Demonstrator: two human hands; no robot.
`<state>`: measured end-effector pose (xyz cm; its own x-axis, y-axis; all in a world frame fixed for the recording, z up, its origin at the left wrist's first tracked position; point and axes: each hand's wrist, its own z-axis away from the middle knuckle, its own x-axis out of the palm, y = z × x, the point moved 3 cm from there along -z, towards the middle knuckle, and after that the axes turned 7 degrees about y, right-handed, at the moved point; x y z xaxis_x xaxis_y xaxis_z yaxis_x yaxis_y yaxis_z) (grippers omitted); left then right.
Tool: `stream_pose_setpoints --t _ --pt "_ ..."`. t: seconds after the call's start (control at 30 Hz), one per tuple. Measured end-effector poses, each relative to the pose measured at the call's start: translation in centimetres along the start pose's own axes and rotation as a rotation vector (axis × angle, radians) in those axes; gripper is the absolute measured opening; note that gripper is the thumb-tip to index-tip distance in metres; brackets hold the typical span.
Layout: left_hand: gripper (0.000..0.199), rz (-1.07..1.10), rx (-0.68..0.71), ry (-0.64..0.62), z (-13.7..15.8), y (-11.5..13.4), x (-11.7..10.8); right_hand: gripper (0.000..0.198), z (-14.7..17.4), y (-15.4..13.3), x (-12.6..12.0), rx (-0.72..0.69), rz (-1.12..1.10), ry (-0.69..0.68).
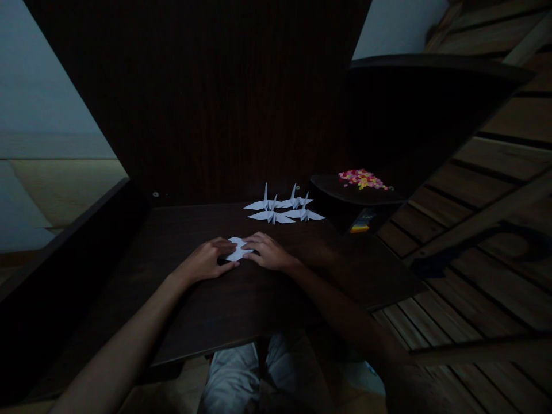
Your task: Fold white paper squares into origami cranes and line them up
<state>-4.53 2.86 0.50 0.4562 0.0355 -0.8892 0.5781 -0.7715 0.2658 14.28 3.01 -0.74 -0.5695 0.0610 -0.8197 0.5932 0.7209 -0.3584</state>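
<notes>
A small white piece of folded paper (236, 249) lies on the dark wooden desk, between my two hands. From the left, my left hand (214, 257) holds it, fingers over its upper edge and thumb at its lower edge. On the other side my right hand (266, 251) has its fingertips on the paper's right part, pressing it to the desk. The fingers cover parts of the paper, so its exact fold is hard to make out. Just beyond my hands stand several white paper cranes (271, 217), grouped close together with wings spread.
A pile of small pink, red and yellow pieces (362, 179) lies on a low corner shelf (328, 187) at the right. Beneath it is a dark item with a yellow edge (359, 228). A tall dark panel (215, 103) rises behind the desk (207, 322); a raised side (64, 253) borders the left.
</notes>
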Motion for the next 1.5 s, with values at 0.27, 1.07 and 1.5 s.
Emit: stream_pose_setpoints --t 0.27,1.07,1.5 --pt "0.035 -0.068 0.057 -0.015 0.0 0.2 0.1 0.026 0.0 0.6 0.2 -0.055 -0.025 0.031" --pt "0.033 0.047 0.02 0.02 -0.1 0.0 0.0 0.022 0.1 1.3 -0.1 -0.17 -0.049 0.057" --pt "0.036 0.044 -0.001 0.04 0.0 0.1 -0.1 0.025 0.5 0.7 -0.1 -0.304 0.155 0.026"
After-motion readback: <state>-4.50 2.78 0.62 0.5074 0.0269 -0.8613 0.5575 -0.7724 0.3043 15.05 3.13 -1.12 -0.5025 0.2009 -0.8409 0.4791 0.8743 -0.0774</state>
